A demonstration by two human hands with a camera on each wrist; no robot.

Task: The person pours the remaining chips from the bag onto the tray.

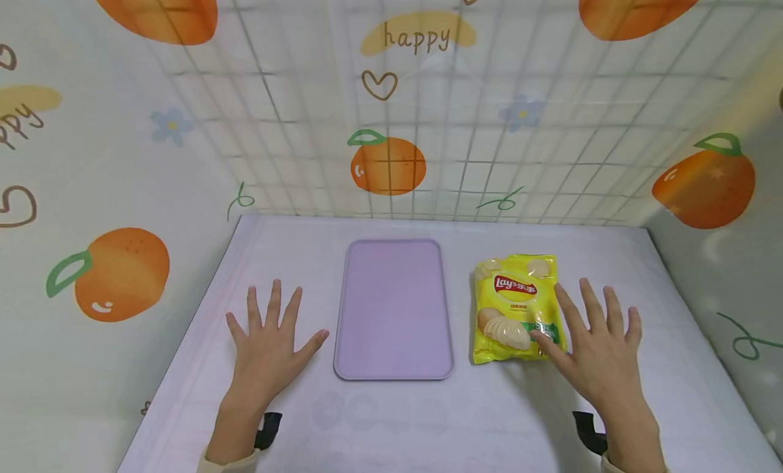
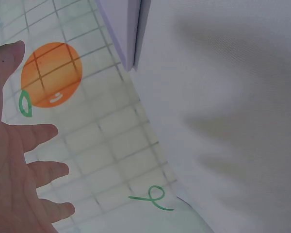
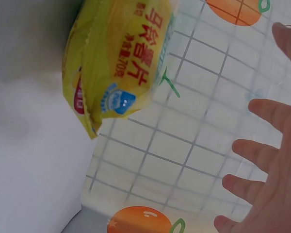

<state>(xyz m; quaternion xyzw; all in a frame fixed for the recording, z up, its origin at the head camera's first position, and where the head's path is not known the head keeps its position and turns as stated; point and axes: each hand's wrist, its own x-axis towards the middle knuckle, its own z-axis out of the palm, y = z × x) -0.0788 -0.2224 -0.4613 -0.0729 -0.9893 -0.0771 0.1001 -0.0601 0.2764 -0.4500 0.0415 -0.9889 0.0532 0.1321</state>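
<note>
In the head view, a yellow bag of Lay's potato chips (image 1: 514, 303) lies face up on the table, right of a flat purple tray (image 1: 394, 310). My right hand (image 1: 602, 354) is spread with straight fingers beside the bag, its thumb overlapping the bag's right edge in this view. From the right wrist, the chip bag (image 3: 121, 58) shows from its bottom end, apart from the fingers (image 3: 254, 153). My left hand (image 1: 263, 357) is spread left of the tray and holds nothing. In the left wrist view its fingers (image 2: 43, 170) are straight, with the tray's corner (image 2: 128, 43) farther off.
The table (image 1: 391, 425) has a pale cloth surface. A white curtain printed with oranges (image 1: 391, 166) and a grid closes off the back, with printed walls at both sides. Dark wrist straps (image 1: 269, 430) show at both wrists.
</note>
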